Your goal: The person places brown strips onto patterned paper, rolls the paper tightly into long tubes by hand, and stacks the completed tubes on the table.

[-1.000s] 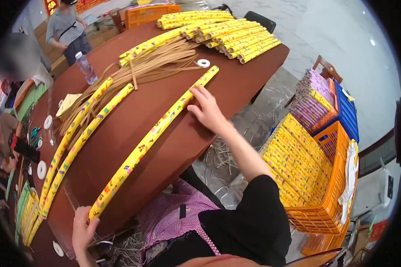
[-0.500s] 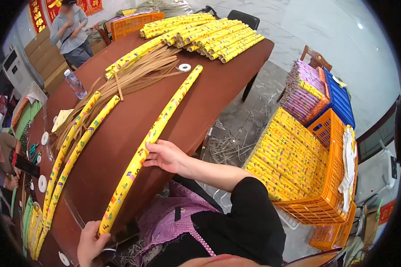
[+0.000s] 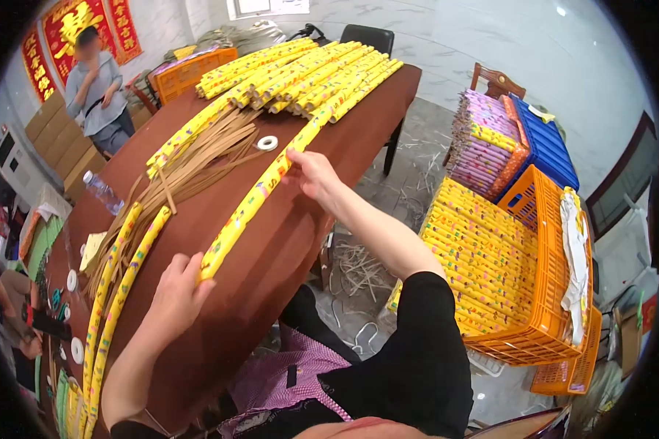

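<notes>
A long yellow patterned paper tube [image 3: 252,203], printed with small coloured shapes and letters, slants over the brown table. My left hand [image 3: 177,289] is closed round its near end. Farther up, my right hand [image 3: 313,174] grips it between thumb and fingers. Its far end reaches the front of a pile of similar yellow tubes [image 3: 300,73]; whether they touch, I cannot tell. Left of my hands lie two more yellow tubes [image 3: 128,274] and a bundle of flat brown strips [image 3: 205,150]. A white tape roll [image 3: 267,143] sits beside the strips.
On the right stands an orange crate [image 3: 516,347] filled with yellow tubes, near a blue crate [image 3: 545,143] and stacked purple tubes [image 3: 487,135]. Shredded strips [image 3: 362,267] litter the floor. A bottle [image 3: 102,192] is at the table's left. Another person [image 3: 99,91] stands behind; a co-worker's hands show far left.
Both hands have carried the yellow tube forward, away from my body, toward the pile. My right hand sits higher along it. The camera view has shifted too.
</notes>
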A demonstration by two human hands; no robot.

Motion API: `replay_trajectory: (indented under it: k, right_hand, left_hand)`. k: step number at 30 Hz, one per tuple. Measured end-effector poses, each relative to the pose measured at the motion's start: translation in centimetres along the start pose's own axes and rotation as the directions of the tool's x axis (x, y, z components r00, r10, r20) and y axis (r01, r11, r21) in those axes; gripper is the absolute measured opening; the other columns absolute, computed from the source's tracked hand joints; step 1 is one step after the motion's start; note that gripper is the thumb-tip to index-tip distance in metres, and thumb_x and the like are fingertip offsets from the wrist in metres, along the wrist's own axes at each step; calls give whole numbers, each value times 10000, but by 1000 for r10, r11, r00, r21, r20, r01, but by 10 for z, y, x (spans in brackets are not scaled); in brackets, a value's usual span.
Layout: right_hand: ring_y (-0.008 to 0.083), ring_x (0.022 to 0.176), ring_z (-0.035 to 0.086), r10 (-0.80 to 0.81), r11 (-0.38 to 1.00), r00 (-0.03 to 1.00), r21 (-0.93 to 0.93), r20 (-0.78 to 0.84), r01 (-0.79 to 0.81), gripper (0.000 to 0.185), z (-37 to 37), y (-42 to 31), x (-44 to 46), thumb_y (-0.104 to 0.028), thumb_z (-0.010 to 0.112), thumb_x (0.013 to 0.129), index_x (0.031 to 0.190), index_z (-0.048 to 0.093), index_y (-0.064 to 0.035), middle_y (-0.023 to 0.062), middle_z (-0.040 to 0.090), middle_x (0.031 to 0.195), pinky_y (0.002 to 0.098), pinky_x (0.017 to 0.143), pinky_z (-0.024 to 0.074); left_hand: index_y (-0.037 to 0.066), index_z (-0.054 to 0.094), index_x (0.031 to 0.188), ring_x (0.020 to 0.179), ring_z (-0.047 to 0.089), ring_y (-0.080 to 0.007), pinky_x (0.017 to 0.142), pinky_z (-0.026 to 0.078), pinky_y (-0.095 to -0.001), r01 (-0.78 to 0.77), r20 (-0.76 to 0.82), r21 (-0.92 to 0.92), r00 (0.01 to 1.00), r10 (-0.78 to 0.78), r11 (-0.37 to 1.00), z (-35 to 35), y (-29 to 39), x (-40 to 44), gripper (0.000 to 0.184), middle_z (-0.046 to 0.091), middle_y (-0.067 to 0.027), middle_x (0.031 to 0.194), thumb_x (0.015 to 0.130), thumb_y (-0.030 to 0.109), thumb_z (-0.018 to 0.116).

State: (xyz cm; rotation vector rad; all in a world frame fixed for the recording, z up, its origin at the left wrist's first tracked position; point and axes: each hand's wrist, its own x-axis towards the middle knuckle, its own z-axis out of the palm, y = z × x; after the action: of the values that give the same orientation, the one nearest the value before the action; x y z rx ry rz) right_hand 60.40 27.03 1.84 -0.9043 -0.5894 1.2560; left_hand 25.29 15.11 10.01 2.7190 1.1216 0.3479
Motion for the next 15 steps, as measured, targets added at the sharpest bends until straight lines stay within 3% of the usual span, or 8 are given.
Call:
replay_trajectory:
  k: [5,9,11,13,15]
  right_hand:
    - [269,773,674,-89,996,988,-42,-127,85,187,-45,-44,65,-195,650,953,1001,650,-15,120,686,861,452,682,576]
    - [225,811,676,-56,993,969,-117,-242,28,211,-82,-64,127,-219,672,931,1059,641,-54,77,690,929,433,726,569]
    - [228,892,664,-115,992,972,-74,-205,101,284,-95,-69,152,-242,650,953,1167,612,-60,83,676,1041,442,823,534]
    - [228,908,655,-153,987,958,13,-242,161,275,-93,-79,159,-226,634,970,1189,591,-65,78,673,1047,423,823,531]
    - [217,997,626,-191,966,943,119,-273,231,301,-91,-86,164,-201,596,995,1256,533,-64,70,647,1133,379,832,510]
  left_hand:
    - [7,435,1367,1004,587,-415,852,493,-483,-31,-11,-56,999,31,998,40,1,104,531,549,-220,1096,911,161,658]
    - [12,437,1333,1025,586,-434,861,490,-500,-70,-52,-131,997,64,989,63,4,174,469,569,-230,1098,923,140,626]
    - [13,448,1317,1029,585,-442,865,487,-505,-100,-92,-151,992,87,983,75,2,213,440,574,-234,1099,926,130,614]
    - [-31,520,1264,1022,606,-426,872,487,-470,-96,-168,-168,984,67,981,82,1,251,377,620,-250,1039,919,101,598]
    - [-35,552,1196,982,619,-426,845,493,-469,-40,-125,-194,992,15,980,86,6,287,314,633,-247,989,922,113,592]
